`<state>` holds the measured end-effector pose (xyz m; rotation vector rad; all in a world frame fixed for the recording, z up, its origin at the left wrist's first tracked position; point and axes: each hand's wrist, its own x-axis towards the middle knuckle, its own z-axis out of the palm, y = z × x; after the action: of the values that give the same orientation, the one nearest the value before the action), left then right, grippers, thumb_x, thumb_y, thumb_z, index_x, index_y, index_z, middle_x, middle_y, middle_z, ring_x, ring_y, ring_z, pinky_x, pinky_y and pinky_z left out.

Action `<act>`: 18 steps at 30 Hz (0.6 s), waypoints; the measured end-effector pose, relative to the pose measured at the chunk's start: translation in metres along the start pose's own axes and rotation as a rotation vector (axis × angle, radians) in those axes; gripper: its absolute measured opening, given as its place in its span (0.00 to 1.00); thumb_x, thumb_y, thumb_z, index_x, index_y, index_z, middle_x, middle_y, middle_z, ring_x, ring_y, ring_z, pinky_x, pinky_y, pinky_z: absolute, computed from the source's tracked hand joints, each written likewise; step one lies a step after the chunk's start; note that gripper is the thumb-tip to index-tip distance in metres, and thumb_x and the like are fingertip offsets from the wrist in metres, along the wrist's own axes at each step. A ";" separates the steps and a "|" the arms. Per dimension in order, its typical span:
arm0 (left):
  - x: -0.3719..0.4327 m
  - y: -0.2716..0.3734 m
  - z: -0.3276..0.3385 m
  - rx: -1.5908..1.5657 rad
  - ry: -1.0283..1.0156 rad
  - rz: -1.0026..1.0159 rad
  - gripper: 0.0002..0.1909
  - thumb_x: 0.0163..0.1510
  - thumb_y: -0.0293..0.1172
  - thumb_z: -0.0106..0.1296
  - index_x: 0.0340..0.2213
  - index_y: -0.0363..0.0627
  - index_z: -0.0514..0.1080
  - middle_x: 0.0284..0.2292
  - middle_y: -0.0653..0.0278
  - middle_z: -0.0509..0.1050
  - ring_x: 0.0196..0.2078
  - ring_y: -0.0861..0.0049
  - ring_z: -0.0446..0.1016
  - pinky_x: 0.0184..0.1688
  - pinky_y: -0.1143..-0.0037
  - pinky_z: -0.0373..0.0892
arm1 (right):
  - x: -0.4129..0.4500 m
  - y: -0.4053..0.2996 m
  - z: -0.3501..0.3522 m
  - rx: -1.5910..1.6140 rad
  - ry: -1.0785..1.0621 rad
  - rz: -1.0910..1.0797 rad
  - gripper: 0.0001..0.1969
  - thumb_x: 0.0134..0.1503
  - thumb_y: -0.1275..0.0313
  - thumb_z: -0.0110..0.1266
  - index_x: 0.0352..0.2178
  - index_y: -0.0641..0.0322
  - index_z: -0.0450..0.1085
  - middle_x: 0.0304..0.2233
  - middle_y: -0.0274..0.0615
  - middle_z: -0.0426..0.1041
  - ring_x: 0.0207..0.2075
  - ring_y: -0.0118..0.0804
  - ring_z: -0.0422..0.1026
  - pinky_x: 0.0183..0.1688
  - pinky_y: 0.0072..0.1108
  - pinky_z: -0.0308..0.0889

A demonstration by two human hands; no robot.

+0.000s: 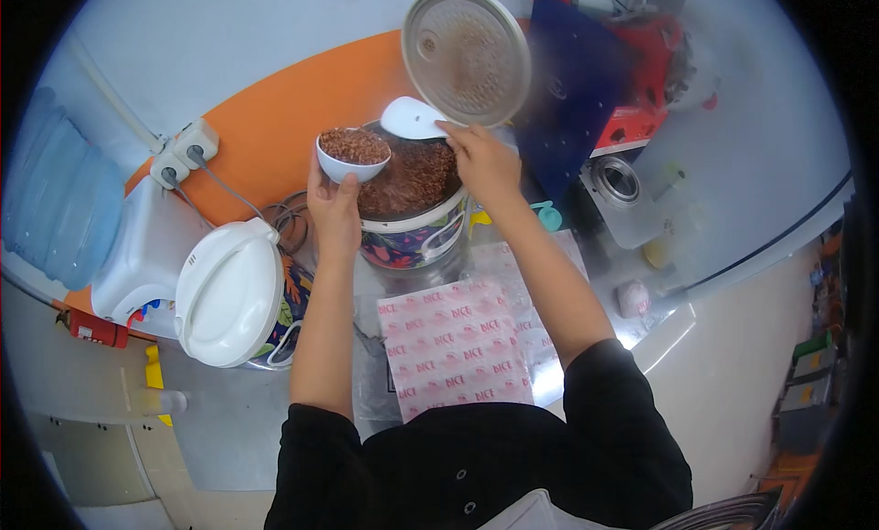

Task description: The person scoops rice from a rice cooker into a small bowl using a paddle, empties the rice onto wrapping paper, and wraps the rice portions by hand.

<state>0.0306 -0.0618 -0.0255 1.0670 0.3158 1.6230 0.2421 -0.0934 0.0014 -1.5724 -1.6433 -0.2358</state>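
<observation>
My left hand holds a small white bowl heaped with brown cooked rice, over the left rim of an open rice cooker. More brown rice fills the cooker, whose outside has a floral pattern. In my right hand is a white rice paddle, held above the cooker's back side with its blade towards the bowl. The cooker's raised lid stands tilted up behind, wet on its inner face.
Printed food wrapping paper lies in front of the cooker. A second, lidded rice cooker and a water dispenser stand left. A wrapped bundle sits at the right. Cables run behind from wall sockets.
</observation>
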 end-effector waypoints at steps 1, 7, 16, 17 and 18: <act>-0.001 0.002 0.000 -0.010 -0.009 -0.005 0.42 0.47 0.23 0.58 0.58 0.34 0.47 0.57 0.54 0.55 0.58 0.68 0.57 0.60 0.70 0.54 | 0.000 0.002 -0.002 -0.031 -0.043 0.080 0.17 0.56 0.72 0.46 0.45 0.36 0.70 0.30 0.35 0.70 0.32 0.40 0.71 0.33 0.28 0.66; 0.005 0.004 -0.002 0.042 -0.044 0.018 0.42 0.47 0.21 0.58 0.58 0.33 0.46 0.57 0.54 0.55 0.59 0.68 0.57 0.60 0.71 0.55 | -0.003 -0.007 -0.007 0.645 -0.200 0.150 0.16 0.59 0.72 0.43 0.48 0.43 0.68 0.37 0.47 0.71 0.40 0.44 0.70 0.44 0.26 0.64; -0.002 0.007 0.011 0.074 -0.034 0.001 0.44 0.45 0.19 0.58 0.59 0.34 0.45 0.57 0.52 0.55 0.59 0.67 0.57 0.60 0.70 0.56 | -0.010 -0.048 -0.020 0.426 -0.371 -0.009 0.15 0.59 0.73 0.43 0.48 0.50 0.68 0.40 0.51 0.71 0.41 0.47 0.70 0.44 0.28 0.65; -0.001 0.008 0.007 0.100 -0.042 -0.003 0.43 0.46 0.20 0.58 0.59 0.34 0.46 0.57 0.53 0.56 0.58 0.67 0.58 0.59 0.70 0.57 | -0.004 -0.046 -0.019 0.415 -0.428 -0.055 0.15 0.59 0.73 0.44 0.48 0.50 0.68 0.41 0.50 0.71 0.42 0.45 0.71 0.44 0.27 0.65; 0.001 0.008 0.004 0.123 -0.050 -0.009 0.41 0.47 0.21 0.57 0.58 0.34 0.47 0.56 0.53 0.57 0.57 0.67 0.59 0.59 0.70 0.58 | 0.004 -0.040 -0.020 0.414 -0.426 -0.057 0.15 0.59 0.73 0.44 0.48 0.50 0.68 0.41 0.50 0.71 0.42 0.45 0.71 0.44 0.27 0.65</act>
<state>0.0283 -0.0651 -0.0173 1.1956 0.3905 1.5821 0.2148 -0.1108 0.0328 -1.3129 -1.9082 0.4166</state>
